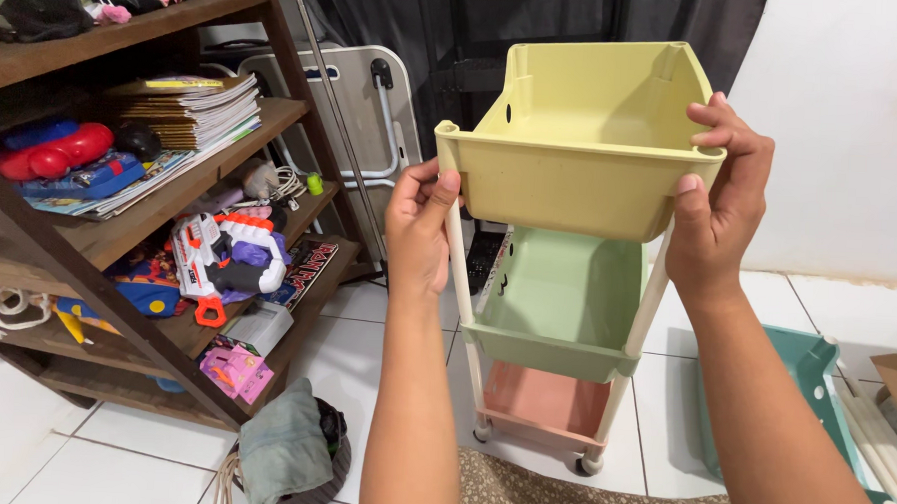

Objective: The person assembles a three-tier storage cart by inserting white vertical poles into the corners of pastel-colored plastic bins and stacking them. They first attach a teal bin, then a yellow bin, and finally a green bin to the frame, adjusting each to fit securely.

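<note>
While both hands grip it from either side, a pale yellow rectangular plastic bin (582, 137) sits topmost on a small rolling cart.

Left hand: the left hand (420, 226) is closed on the near left corner of the yellow bin, thumb pressed on the front wall, fingers wrapped round the corner and the white post below it.
Right hand: the right hand (718, 207) clasps the near right corner, thumb on the front wall, fingers curled over the rim.
Yellow bin: open side up and nothing visible inside, tilted slightly, held between the two hands at the tops of the white plastic upright posts (647, 309).
Below the hands: a pale green plastic bin (566, 306) hangs on the same posts, and under it a salmon-pink plastic bin (543, 404) sits just above small white caster wheels (588, 466).
Floor: white ceramic floor tiles (365, 358) carry the cart; a speckled brown mat (579, 500) lies nearest the person.
Right of the right hand: a teal plastic bin (816, 394) lies on the floor, with loose white tubes (875, 426) beside it.
Left of the left hand: a dark wooden shelf unit (101, 240) holds stacked books and magazines (190, 114) and an orange, white and purple toy blaster (225, 259).
Beneath the left forearm: a grey-green cloth bundle (283, 445) rests on the tiles.
</note>
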